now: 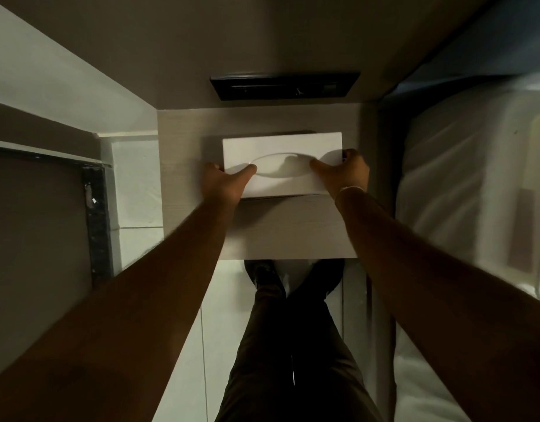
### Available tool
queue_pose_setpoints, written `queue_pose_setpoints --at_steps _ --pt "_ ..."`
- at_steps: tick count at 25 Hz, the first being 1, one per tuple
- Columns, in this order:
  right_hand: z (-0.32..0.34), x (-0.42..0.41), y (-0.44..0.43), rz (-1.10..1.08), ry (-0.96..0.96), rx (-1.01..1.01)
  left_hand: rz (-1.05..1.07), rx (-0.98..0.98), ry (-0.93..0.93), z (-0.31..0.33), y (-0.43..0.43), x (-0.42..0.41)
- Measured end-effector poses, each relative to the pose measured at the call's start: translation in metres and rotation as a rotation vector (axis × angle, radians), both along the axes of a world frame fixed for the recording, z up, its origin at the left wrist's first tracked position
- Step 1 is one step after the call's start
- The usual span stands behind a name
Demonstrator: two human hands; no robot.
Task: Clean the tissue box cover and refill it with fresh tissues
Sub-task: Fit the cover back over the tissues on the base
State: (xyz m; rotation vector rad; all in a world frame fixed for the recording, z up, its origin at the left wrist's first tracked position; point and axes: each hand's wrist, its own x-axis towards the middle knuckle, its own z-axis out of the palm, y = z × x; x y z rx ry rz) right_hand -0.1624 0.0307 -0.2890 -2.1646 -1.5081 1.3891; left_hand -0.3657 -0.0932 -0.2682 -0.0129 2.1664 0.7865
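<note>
A white rectangular tissue box cover [280, 147] with an oval slot in its top stands on a pale wooden bedside table [293, 226]. My left hand [224, 182] grips the cover's left end, thumb lying on top beside the slot. My right hand [343, 172] grips its right end, thumb on top and fingers wrapped round the side. A thin bangle circles my right wrist. No tissue shows in the slot.
A black switch panel [284, 85] is set in the wall behind the table. A bed with white sheets [463, 184] runs along the right. A dark-edged door frame [98, 223] is at the left. My legs and dark shoes stand on the pale tiled floor below.
</note>
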Motion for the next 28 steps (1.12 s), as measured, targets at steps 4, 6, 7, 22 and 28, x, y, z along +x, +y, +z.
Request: queue_pose_setpoints --at_steps 4,6,7,22,28 --pt "0.006 -0.006 -0.003 0.031 -0.006 0.056 0.032 -0.009 -0.026 -0.003 -0.004 -0.002" --pt "0.007 -0.009 -0.005 0.026 -0.012 0.052 0.029 -0.02 -0.019 -0.004 -0.005 -0.004" --pt "0.007 -0.01 -0.005 0.018 -0.023 0.049 0.02 -0.02 -0.013 -0.004 -0.005 -0.005" --pt "0.005 0.006 0.004 0.005 -0.046 0.015 -0.016 -0.001 0.025 -0.008 0.008 0.009" --pt "0.01 0.004 0.009 0.056 -0.039 0.084 0.037 0.014 -0.005 -0.007 0.007 0.009"
